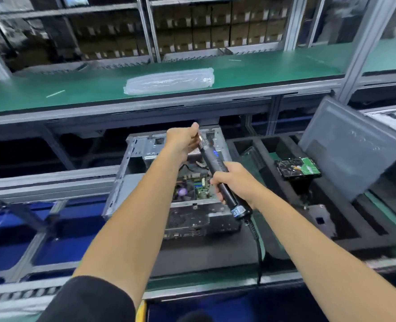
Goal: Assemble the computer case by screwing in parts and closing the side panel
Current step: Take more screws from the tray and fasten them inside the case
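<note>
An open computer case (132,182) lies on its side on the conveyor, its motherboard (199,187) showing inside. My right hand (236,182) grips the black body of an electric screwdriver (215,163), which slants up and away over the case. Its cable (258,247) trails down toward me. My left hand (184,141) is at the tool's tip end, fingers pinched at the bit; whatever small thing they hold is hidden. A grey side panel (355,145) leans upright at the right. A hard drive (298,168) with a green board rests on black foam.
Black foam tray (345,219) with cut-outs lies right of the case. A green shelf (262,68) above carries a clear plastic bag (169,81). Aluminium frame rails (53,180) run along the left. Stacked boxes fill racks at the back.
</note>
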